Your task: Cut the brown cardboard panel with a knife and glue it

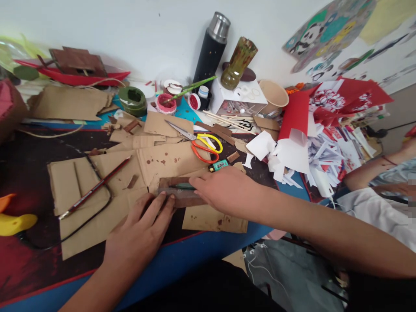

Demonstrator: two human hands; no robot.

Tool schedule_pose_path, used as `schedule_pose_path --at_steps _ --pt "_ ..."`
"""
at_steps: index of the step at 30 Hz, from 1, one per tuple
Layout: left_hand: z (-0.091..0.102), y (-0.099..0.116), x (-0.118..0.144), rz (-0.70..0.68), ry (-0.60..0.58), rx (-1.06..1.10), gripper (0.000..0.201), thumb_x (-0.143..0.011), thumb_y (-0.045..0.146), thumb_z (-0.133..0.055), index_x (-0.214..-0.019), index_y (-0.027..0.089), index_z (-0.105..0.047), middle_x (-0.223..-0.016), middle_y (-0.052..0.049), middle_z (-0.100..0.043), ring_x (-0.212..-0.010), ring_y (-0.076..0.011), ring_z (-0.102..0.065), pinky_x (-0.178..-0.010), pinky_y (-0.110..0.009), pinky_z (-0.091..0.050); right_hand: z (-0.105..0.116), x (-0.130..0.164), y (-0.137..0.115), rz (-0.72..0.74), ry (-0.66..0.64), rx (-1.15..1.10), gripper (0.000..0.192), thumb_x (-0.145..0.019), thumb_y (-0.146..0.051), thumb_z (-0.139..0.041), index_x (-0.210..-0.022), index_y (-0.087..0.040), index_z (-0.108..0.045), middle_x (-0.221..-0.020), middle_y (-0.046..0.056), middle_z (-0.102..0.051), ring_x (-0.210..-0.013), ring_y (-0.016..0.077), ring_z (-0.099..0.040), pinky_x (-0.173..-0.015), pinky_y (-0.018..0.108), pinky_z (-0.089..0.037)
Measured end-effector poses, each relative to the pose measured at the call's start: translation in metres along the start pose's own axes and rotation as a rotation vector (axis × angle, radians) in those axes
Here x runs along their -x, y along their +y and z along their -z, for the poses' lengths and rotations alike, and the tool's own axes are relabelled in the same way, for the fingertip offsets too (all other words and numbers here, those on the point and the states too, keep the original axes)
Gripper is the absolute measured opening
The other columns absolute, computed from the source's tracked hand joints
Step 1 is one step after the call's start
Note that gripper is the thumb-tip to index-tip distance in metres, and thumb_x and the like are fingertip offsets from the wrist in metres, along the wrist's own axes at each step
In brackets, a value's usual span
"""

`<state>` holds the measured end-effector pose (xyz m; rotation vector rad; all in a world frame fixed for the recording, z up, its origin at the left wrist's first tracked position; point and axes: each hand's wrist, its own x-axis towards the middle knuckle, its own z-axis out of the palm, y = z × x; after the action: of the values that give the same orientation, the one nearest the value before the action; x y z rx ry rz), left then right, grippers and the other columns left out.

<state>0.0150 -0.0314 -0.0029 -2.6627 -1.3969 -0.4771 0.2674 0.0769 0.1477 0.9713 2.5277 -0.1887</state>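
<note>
Marking step, I'd say: left hand (141,229) flat, grip open, pinning brown strip (182,197) on counter (182,260); right hand (227,190) grip pinched on green pen (183,186) over strip; next needs steady hold-down.

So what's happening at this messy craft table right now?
A person leans over a table littered with cardboard pieces. The left hand presses flat on a brown painted strip lying on the cardboard, while the right hand holds a dark pen-like tool along it. Scissors, a lighter and a long red pencil lie nearby, untouched.
</note>
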Motion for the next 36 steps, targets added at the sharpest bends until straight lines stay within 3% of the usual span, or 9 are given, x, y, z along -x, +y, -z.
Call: schedule_pose_path --at_steps 6,11,16,21,26,32,36 --pt "-0.005 -0.003 0.005 -0.022 -0.046 0.019 0.061 -0.107 0.02 -0.064 -0.167 0.023 -0.058 -0.158 -0.018 -0.073 -0.137 -0.0394 -0.071 -0.104 -0.052 -0.065 0.007 -0.005 0.001 0.019 -0.062 -0.031 0.018 -0.113 -0.017 -0.059 -0.124 -0.015 -0.072 -0.1 0.011 -0.085 -0.074 0.0209 -0.074 -0.057 0.035 -0.025" --pt "-0.003 -0.001 0.003 0.019 -0.028 0.09 0.064 -0.107 0.019 -0.063 -0.169 0.025 -0.056 -0.157 -0.017 -0.074 -0.136 -0.0395 -0.072 -0.101 -0.052 -0.064 0.015 -0.011 -0.001 0.066 -0.101 -0.022 0.017 -0.108 -0.01 -0.061 -0.122 -0.013 -0.071 -0.098 0.013 -0.084 -0.075 0.0209 -0.073 -0.059 0.033 -0.031" --pt "0.002 0.003 -0.002 0.042 -0.016 0.118 0.057 -0.107 0.016 -0.058 -0.163 0.024 -0.064 -0.154 -0.017 -0.076 -0.136 -0.0391 -0.072 -0.102 -0.051 -0.063 0.016 -0.013 -0.003 0.075 -0.105 -0.002 0.018 -0.111 -0.012 -0.058 -0.122 -0.011 -0.073 -0.092 0.014 -0.082 -0.077 0.0226 -0.075 -0.061 0.034 -0.032" --pt "0.006 0.009 -0.007 0.06 -0.012 0.033 0.045 -0.108 0.016 -0.057 -0.15 0.02 -0.074 -0.149 -0.017 -0.078 -0.133 -0.0387 -0.072 -0.103 -0.051 -0.063 0.006 -0.006 0.001 0.031 -0.046 -0.045 0.019 -0.114 -0.018 -0.057 -0.124 -0.014 -0.073 -0.102 0.013 -0.085 -0.076 0.0207 -0.073 -0.059 0.034 -0.029" --pt "0.008 0.009 -0.01 0.065 0.004 0.025 0.044 -0.107 0.016 -0.058 -0.148 0.021 -0.075 -0.146 -0.017 -0.079 -0.131 -0.0369 -0.072 -0.098 -0.047 -0.063 0.01 -0.001 0.0 0.005 -0.032 -0.033 0.022 -0.115 -0.019 -0.056 -0.129 -0.015 -0.073 -0.105 0.012 -0.085 -0.076 0.0202 -0.073 -0.06 0.033 -0.029" --pt "0.009 0.009 -0.011 0.006 0.004 -0.042 0.042 -0.108 0.014 -0.056 -0.146 0.016 -0.076 -0.144 -0.02 -0.079 -0.128 -0.0402 -0.073 -0.098 -0.052 -0.064 0.015 -0.004 -0.002 0.004 -0.063 -0.041 0.021 -0.115 -0.018 -0.056 -0.127 -0.014 -0.073 -0.105 0.012 -0.085 -0.078 0.0205 -0.073 -0.06 0.034 -0.028" --pt "0.011 0.01 -0.012 0.012 0.012 -0.078 0.04 -0.109 0.014 -0.057 -0.144 0.018 -0.076 -0.143 -0.017 -0.081 -0.127 -0.0373 -0.074 -0.09 -0.046 -0.065 0.012 -0.006 -0.003 0.024 -0.083 -0.03 0.021 -0.112 -0.014 -0.057 -0.127 -0.014 -0.072 -0.106 0.013 -0.085 -0.078 0.0215 -0.074 -0.06 0.035 -0.027"
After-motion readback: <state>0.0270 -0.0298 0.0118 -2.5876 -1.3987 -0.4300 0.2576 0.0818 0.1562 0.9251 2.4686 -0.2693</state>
